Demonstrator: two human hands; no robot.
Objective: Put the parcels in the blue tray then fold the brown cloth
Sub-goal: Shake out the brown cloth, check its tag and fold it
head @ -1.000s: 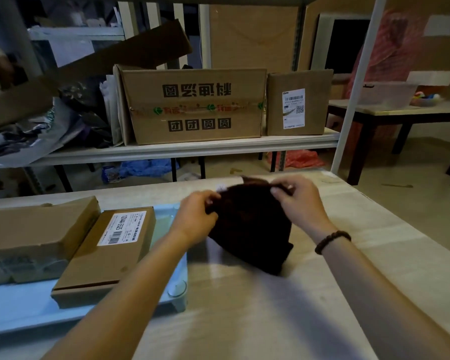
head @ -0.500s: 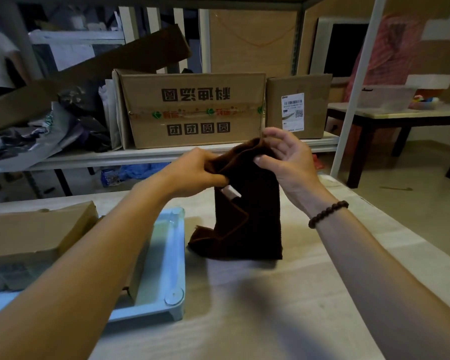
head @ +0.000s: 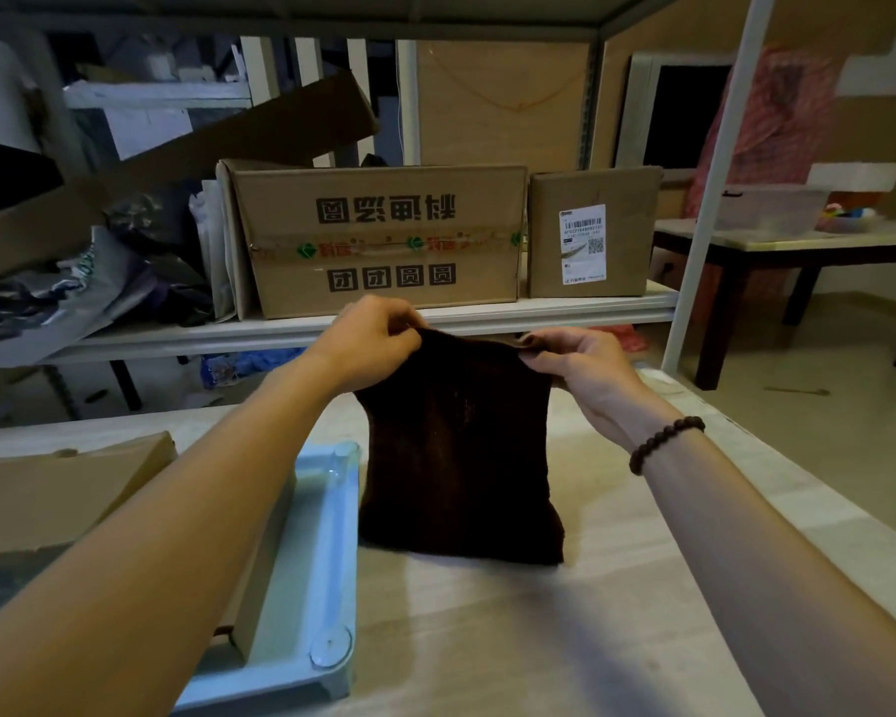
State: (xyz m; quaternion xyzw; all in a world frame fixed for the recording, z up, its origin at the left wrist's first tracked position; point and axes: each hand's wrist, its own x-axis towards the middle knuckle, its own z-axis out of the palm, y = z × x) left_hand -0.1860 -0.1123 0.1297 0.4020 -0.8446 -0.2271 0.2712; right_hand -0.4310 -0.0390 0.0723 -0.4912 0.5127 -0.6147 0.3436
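Observation:
The brown cloth hangs spread out above the wooden table, its lower edge touching the tabletop. My left hand pinches its top left corner and my right hand pinches its top right corner. The blue tray lies on the table to the left of the cloth. Inside it a cardboard parcel shows at the far left, and a second parcel is mostly hidden behind my left forearm.
A metal shelf runs behind the table with a large printed carton, a smaller labelled box and crumpled bags. A white upright post stands at the right. A dark-legged table stands farther right.
The cloth went from a bunched lump on the table to lifted and then spread flat between both hands. My hands moved apart along its top edge.

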